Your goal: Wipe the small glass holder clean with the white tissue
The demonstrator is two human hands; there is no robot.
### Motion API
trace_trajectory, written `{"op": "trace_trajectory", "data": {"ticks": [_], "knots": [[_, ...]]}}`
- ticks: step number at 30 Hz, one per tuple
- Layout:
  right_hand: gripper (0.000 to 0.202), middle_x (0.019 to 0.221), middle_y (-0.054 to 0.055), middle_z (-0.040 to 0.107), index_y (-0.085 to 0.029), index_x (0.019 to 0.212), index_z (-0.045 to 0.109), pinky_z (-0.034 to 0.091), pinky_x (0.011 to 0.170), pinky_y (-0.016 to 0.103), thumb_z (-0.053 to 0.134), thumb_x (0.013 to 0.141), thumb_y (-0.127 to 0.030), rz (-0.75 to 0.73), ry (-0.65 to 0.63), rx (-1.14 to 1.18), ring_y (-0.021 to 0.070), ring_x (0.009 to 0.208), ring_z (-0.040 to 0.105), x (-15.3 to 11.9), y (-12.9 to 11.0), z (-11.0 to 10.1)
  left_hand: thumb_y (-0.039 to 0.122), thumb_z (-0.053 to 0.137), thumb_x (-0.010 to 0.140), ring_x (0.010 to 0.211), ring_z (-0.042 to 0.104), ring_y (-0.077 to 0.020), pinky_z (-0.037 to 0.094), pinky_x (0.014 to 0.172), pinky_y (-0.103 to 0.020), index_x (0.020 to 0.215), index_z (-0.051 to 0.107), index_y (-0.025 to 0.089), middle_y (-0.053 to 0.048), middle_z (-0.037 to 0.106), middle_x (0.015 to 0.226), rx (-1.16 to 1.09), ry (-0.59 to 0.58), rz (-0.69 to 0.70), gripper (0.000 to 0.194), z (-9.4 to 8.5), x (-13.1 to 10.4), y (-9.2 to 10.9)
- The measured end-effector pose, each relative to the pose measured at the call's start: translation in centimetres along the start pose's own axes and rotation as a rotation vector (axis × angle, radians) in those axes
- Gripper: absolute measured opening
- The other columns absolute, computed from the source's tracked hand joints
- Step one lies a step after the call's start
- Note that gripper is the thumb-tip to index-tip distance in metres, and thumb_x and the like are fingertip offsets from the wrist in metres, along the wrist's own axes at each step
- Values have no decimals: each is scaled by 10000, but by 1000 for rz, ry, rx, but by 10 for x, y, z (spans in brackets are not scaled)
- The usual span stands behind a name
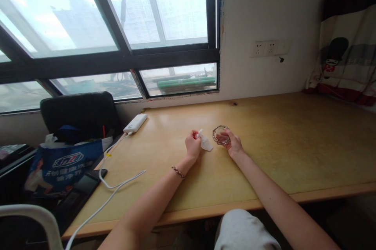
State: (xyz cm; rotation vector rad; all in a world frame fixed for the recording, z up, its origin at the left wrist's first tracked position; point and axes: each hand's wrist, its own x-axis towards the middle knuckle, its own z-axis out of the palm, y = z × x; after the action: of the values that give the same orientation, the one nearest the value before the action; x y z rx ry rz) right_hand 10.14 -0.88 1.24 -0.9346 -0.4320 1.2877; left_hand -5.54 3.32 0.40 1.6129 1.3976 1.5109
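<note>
My left hand (193, 146) is closed around a crumpled white tissue (206, 144), whose loose end hangs out to the right. A braided bracelet (178, 172) circles the left wrist. In my right hand (234, 144) is a clear glass ashtray (217, 135) with a faceted rim, gripped at its right side between thumb and fingers. The glass is tilted, its round opening turned partly toward me. Both hands are over the middle of the wooden table (293, 136), with a small gap between tissue and glass.
A white power bank (135, 123) with a white cable (117, 185) lies at the table's left edge. Beyond that edge are a blue bag (69, 163) and a black chair (79, 111). A window and a wall socket (270, 48) are behind; a patterned curtain (349, 46) hangs right.
</note>
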Motion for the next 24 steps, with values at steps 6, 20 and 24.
{"op": "trace_trajectory", "data": {"ticks": [6,20,24], "knots": [[344,669,65,671,-120,735,625,515,501,290,678,558,-410,-41,-27,-73,201,604,629,-5,4,3,264,538,699,640,529,-98,426,565,-192,800,559,163,4,562,695,-182,-242,106,144,7,-18,18],[218,614,28,647,-137,708,618,500,514,272,617,658,-349,89,-160,56,135,525,584,-8,7,7,344,362,841,821,562,-153,414,692,-259,877,620,222,-34,581,1056,547,-358,625,287,-5,-31,39],[199,661,40,653,-143,727,620,484,506,244,601,681,-336,93,-191,120,138,576,590,-9,7,8,425,304,841,725,569,-157,395,580,-247,960,574,187,-79,585,1006,760,-460,622,379,-5,-36,48]]}}
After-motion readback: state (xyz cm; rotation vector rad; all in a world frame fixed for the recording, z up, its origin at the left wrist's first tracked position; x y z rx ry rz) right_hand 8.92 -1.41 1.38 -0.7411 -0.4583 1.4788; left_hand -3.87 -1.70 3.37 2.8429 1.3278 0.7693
